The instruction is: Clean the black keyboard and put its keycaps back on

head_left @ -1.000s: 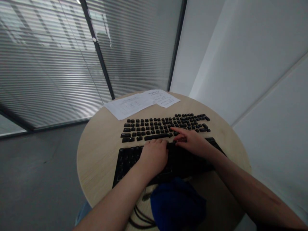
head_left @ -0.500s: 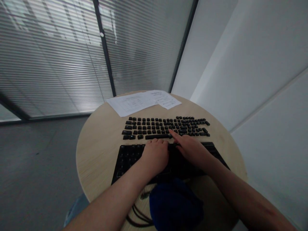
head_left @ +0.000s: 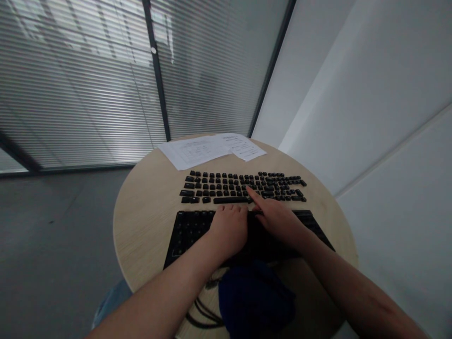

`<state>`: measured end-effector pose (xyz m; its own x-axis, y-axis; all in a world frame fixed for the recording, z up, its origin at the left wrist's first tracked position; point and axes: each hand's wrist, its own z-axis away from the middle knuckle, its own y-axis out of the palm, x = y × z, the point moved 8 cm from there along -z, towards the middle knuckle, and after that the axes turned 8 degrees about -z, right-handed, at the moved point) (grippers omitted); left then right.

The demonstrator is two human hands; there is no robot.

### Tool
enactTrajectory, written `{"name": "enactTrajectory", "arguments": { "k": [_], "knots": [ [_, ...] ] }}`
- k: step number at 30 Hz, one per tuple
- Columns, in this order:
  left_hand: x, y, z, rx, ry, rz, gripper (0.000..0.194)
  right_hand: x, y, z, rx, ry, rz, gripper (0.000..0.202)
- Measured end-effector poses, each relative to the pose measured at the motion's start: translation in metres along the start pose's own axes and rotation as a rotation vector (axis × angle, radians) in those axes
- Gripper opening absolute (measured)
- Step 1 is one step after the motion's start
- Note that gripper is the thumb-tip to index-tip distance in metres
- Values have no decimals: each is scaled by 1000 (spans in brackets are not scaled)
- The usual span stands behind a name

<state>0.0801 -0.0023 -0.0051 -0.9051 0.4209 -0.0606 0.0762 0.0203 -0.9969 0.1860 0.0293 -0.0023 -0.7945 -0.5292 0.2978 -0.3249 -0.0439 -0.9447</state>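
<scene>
From here I see the left hand (head_left: 231,228) lying over the black keyboard (head_left: 185,233), fingers together near its far edge; whether its grip is clenched on anything, I cannot tell; the right hand (head_left: 277,219) points its index finger at the loose keycaps (head_left: 219,187), its other fingers hidden, so I cannot tell its grip either; the keyboard lies on the round counter (head_left: 141,212), nearer the person than the keycaps; papers (head_left: 197,149) lie beyond; a dark blue object (head_left: 252,299) sits below the keyboard, beside a looped cable (head_left: 205,315).

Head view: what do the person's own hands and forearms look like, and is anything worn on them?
The left hand and right hand show no gloves, rings or watch. Both forearms are bare as far as they show; sleeves higher up cannot be made out.
</scene>
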Motion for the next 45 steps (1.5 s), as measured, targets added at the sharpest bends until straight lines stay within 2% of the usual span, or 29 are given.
{"name": "enactTrajectory", "arguments": {
  "k": [4, 8, 11, 15, 19, 24, 26, 28, 31, 34, 37, 43, 45],
  "knots": [
    [-1, -2, 0, -15, -9, -6, 34, -1, -3, 1, -10, -4, -67, 86],
    [-2, -12, 0, -159, 2, -16, 43, -7, -14, 1, -38, -36, -211, 65],
    [-1, -16, 0, -262, 4, -31, 53, -22, -30, 0, -177, -12, -307, 45],
    [0, -12, -2, -295, -7, -66, 58, -54, -44, 0, -398, 75, -366, 38],
    [0, -12, 0, -332, -56, -111, 63, -82, -44, -1, -478, 132, -368, 31],
    [-8, -35, 10, -497, -65, -183, 67, -94, -40, -3, -491, 156, -375, 27],
    [-12, -45, 15, -559, -46, -168, 63, -94, -41, -3, -495, 162, -356, 26],
    [-14, -53, 18, -589, -12, -132, 52, -94, -44, -3, -500, 168, -330, 25],
    [-15, -56, 17, -559, 48, -106, 30, -94, -56, 0, -513, 181, -234, 25],
    [-15, -56, 16, -550, 80, -122, 30, -100, -73, 1, -508, 225, -113, 26],
    [-13, -54, 14, -537, 80, -114, 24, -108, -87, -9, -438, 242, -32, 27],
    [-2, -38, 2, -260, -40, -43, 29, -141, -91, -52, -234, 305, 119, 30],
    [2, -34, 0, -211, -71, -33, 31, -147, -89, -69, -195, 288, 130, 30]
  ]
}}
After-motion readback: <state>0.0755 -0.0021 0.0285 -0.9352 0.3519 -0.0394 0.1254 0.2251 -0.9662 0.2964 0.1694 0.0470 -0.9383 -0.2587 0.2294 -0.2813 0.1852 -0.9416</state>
